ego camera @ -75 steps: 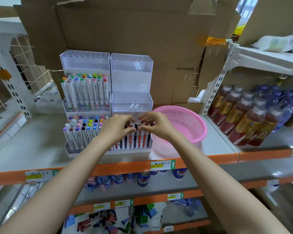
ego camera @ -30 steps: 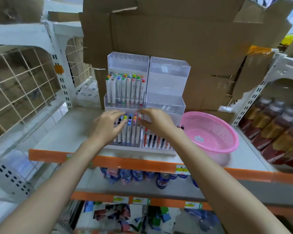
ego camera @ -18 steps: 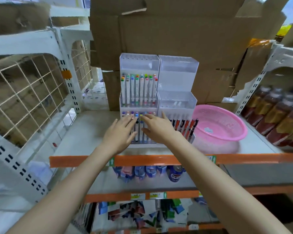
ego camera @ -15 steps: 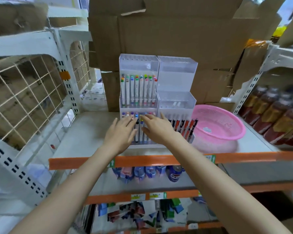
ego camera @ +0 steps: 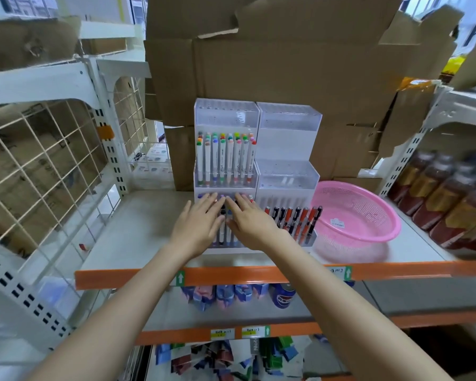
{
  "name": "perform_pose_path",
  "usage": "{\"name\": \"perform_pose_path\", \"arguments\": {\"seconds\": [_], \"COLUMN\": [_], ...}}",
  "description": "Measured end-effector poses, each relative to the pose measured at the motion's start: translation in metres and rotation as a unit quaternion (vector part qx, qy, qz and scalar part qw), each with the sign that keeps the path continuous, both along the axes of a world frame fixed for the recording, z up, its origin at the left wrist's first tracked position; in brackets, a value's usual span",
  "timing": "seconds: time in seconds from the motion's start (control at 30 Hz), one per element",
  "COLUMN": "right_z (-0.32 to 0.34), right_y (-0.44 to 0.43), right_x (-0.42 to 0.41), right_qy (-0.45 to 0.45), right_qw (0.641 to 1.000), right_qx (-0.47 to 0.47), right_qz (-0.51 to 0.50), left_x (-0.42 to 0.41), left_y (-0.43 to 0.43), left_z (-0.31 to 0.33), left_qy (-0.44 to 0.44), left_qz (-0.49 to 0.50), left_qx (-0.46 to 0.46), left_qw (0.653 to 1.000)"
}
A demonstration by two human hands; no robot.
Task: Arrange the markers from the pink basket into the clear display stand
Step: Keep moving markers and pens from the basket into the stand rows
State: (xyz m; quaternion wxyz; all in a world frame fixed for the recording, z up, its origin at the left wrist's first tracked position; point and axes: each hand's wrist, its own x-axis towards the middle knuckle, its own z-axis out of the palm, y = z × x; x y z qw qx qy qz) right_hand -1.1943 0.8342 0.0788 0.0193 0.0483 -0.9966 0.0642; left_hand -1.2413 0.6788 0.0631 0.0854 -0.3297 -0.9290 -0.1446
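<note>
1. Both the left hand (ego camera: 198,229) and the right hand (ego camera: 252,226) have shifted leftward since 2.5 s ago. Then their fingers were curled among the red-and-black pens (ego camera: 294,220). Now they lie straightened over the front tier of the clear display stand (ego camera: 226,116).
2. Left hand: palm down, fingers straight and close together, resting on the caps of the front-tier markers (ego camera: 222,235); it grips nothing.
3. Right hand: palm down, fingers straight, resting on the same caps just beside the left hand, with the fingertips of both nearly meeting; it grips nothing.
4. Front-tier markers: upright in their holes and largely hidden under the hands, with a few barrels showing in the gap between them.
5. Middle-tier markers (ego camera: 226,160): upright rows of white barrels with coloured caps, one step above and behind the hands.
6. Second clear stand (ego camera: 289,144): set against the right side of the first, with the red-and-black pens standing in its front tier.
7. Pink basket (ego camera: 368,237): on the shelf (ego camera: 138,229), just beside the second stand on its right, with a small white label inside.
8. Surroundings: an orange edge strip (ego camera: 259,273) fronts the shelf, and cardboard sheets (ego camera: 286,64) rise behind the stands. Brown bottles (ego camera: 445,196) stand at the right, a wire grid panel (ego camera: 39,160) at the left, and cans (ego camera: 283,296) sit on the level below.
</note>
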Motion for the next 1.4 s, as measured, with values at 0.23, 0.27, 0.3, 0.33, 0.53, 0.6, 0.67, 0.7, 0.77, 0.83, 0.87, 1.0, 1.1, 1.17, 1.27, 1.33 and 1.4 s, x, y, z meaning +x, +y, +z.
{"name": "perform_pose_path", "arguments": {"seconds": [0.23,0.27,0.3,0.33,0.53,0.6,0.67,0.7,0.77,0.83,0.87,1.0,1.1,1.17,1.27,1.33,1.4], "right_z": [0.002,0.002,0.002,0.002,0.027,0.041,0.052,0.058,0.068,0.075,0.076,0.069,0.067,0.073,0.085,0.085,0.082], "right_y": [-0.001,-0.003,-0.004,-0.005,-0.003,0.002,0.008,0.011,0.018,0.023,0.025,0.030,0.030,0.028,0.025,0.025,0.025], "right_x": [-0.001,-0.002,-0.003,-0.004,-0.004,-0.008,-0.018,-0.023,-0.035,-0.045,-0.050,-0.060,-0.065,-0.068,-0.075,-0.082,-0.088], "right_qy": [0.017,0.015,0.013,0.013,0.115,0.192,0.249,0.263,0.260,0.238,0.227,0.213,0.235,0.255,0.251,0.233,0.221], "right_qw": [0.998,0.998,0.998,0.998,0.992,0.980,0.967,0.964,0.965,0.970,0.972,0.975,0.970,0.964,0.964,0.968,0.971], "right_qx": [0.040,0.043,0.041,0.039,-0.014,-0.026,-0.024,-0.024,-0.026,-0.030,-0.028,-0.030,-0.041,-0.060,-0.077,-0.075,-0.077], "right_qz": [-0.039,-0.041,-0.043,-0.045,-0.049,-0.043,-0.041,-0.038,-0.037,-0.048,-0.053,-0.051,-0.054,-0.055,-0.051,-0.048,-0.039], "left_x": [-0.007,-0.007,-0.006,-0.006,-0.011,-0.017,-0.026,-0.031,-0.040,-0.050,-0.054,-0.058,-0.059,-0.062,-0.070,-0.076,-0.080], "left_y": [-0.013,-0.014,-0.014,-0.014,-0.003,0.005,0.013,0.016,0.022,0.027,0.028,0.028,0.027,0.030,0.034,0.035,0.034], "left_z": [-0.008,-0.009,-0.009,-0.009,0.021,0.039,0.057,0.065,0.076,0.080,0.080,0.075,0.077,0.081,0.086,0.087,0.088], "left_qy": [-0.030,-0.032,-0.030,-0.024,0.065,0.116,0.157,0.166,0.160,0.147,0.145,0.163,0.184,0.187,0.179,0.163,0.156], "left_qz": [0.031,0.028,0.028,0.030,0.016,0.009,0.007,0.010,0.028,0.056,0.067,0.068,0.071,0.069,0.059,0.053,0.052], "left_qx": [0.024,0.026,0.027,0.024,0.099,0.135,0.152,0.148,0.119,0.083,0.067,0.047,0.056,0.070,0.081,0.067,0.053], "left_qw": [0.999,0.999,0.999,0.999,0.993,0.984,0.976,0.975,0.979,0.984,0.985,0.983,0.979,0.977,0.979,0.983,0.985]}}
